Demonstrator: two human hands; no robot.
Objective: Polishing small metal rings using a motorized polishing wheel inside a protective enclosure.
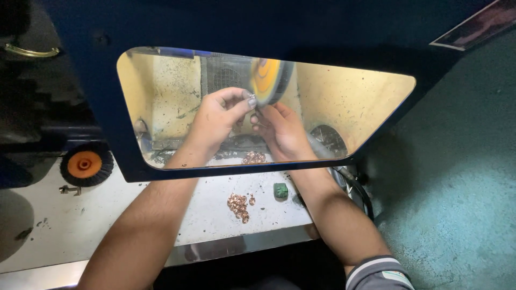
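While you reach both arms in under the dark blue hood, your hands meet behind its clear window, right by the yellow spinning wheel. Your left hand has its fingers pinched together, and the tips are touching the wheel's lower edge. Your right hand is curled up just beside it, with its fingers bunched. Both hands seem to squeeze one tiny piece, but it is too small to make out. A small pile of shiny copper rings lies on the white bench between your arms, and a little green block sits near it. More rings lie inside, under your hands. A black wheel with an orange middle rests off to the left.
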